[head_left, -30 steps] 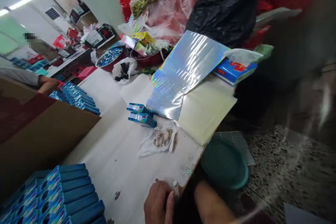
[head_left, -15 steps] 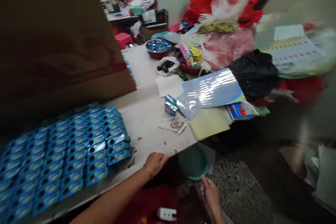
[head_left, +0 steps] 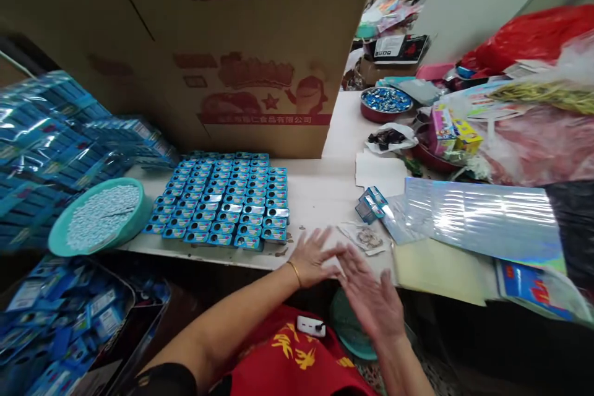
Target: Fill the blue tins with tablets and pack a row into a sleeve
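My left hand (head_left: pixel 315 258) is over the table's front edge, fingers spread, with a thin bracelet at the wrist. Close against it, fingertips overlapping, is my right hand (head_left: pixel 369 291), palm side partly showing and thumb apart. Neither holds anything that I can see. To the left of them, rows of small blue boxes (head_left: pixel 223 204), each with a dark round hole, cover the white table (head_left: pixel 315 192). A crumpled paper scrap (head_left: pixel 366 238) lies just past my fingertips, and a few blue boxes (head_left: pixel 371 204) stand behind it.
A turquoise basin (head_left: pixel 143 216) of small pale pieces sits at the table's left edge. A large cardboard carton (head_left: pixel 260 93) rises behind the rows. Silvery sheets (head_left: pixel 482 216) and a yellowish sheet (head_left: pixel 440 269) lie right. Below left is a box of blue packets (head_left: pixel 60 322).
My view has swung left, bringing in the basin and stacked blue packs. My left hand has left the table edge, and my right hand has risen from beside the green tub to meet it.
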`<state>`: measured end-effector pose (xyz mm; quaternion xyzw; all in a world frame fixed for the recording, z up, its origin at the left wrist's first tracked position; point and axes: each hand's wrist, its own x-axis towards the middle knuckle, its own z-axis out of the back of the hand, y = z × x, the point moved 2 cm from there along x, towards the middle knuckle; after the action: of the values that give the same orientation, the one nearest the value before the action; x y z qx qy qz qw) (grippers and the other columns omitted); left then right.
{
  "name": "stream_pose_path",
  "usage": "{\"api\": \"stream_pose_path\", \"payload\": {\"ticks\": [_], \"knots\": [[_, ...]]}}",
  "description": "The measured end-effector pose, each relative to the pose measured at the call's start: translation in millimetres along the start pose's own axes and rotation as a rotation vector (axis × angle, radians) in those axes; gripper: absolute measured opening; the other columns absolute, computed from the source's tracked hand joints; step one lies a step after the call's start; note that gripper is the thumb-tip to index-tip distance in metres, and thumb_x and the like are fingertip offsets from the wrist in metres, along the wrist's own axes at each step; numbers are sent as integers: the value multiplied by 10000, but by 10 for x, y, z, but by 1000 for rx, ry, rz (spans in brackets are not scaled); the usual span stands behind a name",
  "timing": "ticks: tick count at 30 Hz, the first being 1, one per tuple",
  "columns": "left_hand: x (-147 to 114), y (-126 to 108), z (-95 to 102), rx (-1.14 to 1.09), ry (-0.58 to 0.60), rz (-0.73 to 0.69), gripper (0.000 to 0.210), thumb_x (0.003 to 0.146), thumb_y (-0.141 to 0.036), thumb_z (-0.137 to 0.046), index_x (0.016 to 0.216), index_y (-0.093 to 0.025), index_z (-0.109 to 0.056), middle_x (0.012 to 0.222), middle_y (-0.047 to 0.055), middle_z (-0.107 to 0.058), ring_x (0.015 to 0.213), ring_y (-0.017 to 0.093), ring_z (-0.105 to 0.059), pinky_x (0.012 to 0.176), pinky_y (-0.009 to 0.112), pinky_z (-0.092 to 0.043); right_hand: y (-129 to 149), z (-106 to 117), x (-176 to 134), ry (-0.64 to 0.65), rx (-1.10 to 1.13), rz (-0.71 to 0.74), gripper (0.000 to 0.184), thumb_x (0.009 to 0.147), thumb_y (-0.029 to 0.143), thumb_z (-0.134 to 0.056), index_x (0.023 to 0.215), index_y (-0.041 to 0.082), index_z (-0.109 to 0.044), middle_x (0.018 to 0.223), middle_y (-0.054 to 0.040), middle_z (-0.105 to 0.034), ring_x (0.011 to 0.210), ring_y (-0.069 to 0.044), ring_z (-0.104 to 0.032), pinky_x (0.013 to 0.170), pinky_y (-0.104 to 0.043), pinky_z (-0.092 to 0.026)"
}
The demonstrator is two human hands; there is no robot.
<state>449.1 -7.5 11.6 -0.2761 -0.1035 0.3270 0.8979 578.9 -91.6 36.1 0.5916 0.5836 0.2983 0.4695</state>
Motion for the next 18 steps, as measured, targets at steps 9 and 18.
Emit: {"api": "stream_pose_path", "payload": {"ticks": [9,18], "knots": [[-496,443,-403,-344,306,240,516,810,-400,-381,1276,-178,-365,1151,115,-562,949,192,-578,861,362,-422,-555,1709,-648,-872,-5,-217,317,630,449,-594,703,142,-628,702,-75,-659,656,-163,-614,661,-297,-470],[526,374,-809,-15,244,-79,386,789,-387,-409,1078,-152,-512,907,62,-561,700,140,-543,657,296,-472,-2093,2022,-1121,-1267,385,-318,167,641,210,-518,784,176,-595,749,-37,-651,586,-101,-586,578,-235,-452]]}}
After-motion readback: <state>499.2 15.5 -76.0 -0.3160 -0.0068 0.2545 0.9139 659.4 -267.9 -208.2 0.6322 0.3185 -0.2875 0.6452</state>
